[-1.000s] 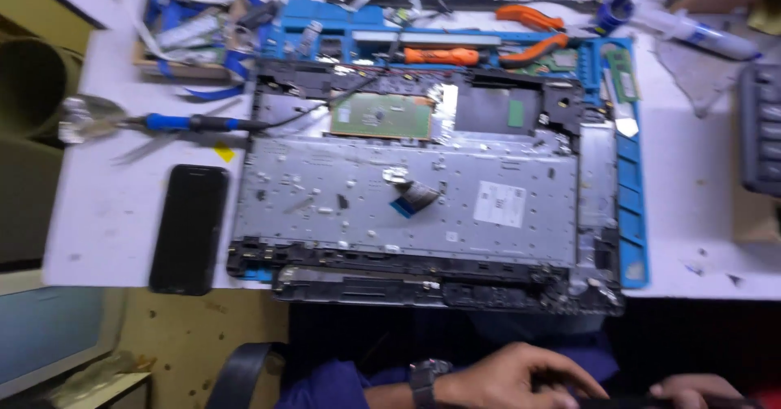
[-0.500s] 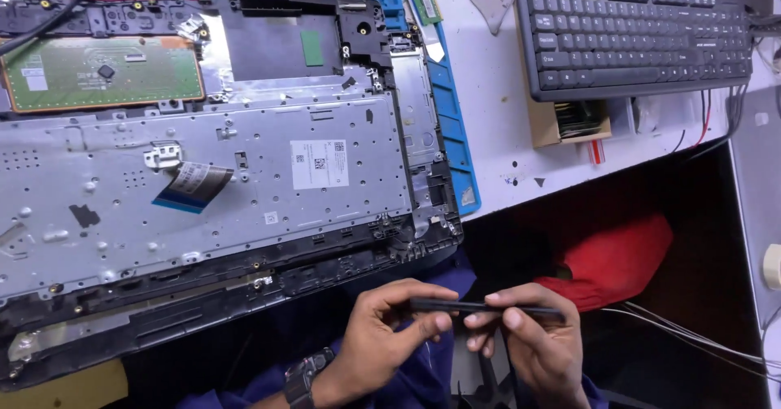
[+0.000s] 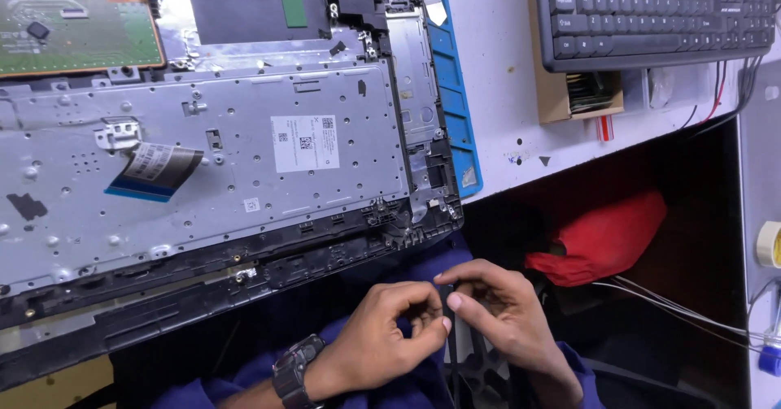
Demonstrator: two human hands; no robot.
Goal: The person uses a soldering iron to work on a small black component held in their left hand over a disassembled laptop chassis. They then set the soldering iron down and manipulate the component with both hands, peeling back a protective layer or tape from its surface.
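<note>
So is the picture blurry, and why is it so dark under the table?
Head view: mostly sharp, the opened laptop and keyboard evenly lit; the left hand and right hand sit in dimmer light below the table edge, where the red cloth lies in shadow.

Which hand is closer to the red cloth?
Right. The right hand sits just left of and below the red cloth; the left hand, with the wristwatch, is farther left.

I saw white rectangular label [image 3: 305,143] with small black code squares near middle of metal keyboard backplate [image 3: 244,189]. Smaller white sticker [image 3: 252,205] lay below it, toward front edge. Small brown cardboard box [image 3: 578,100] sat at desk's front edge.
</note>
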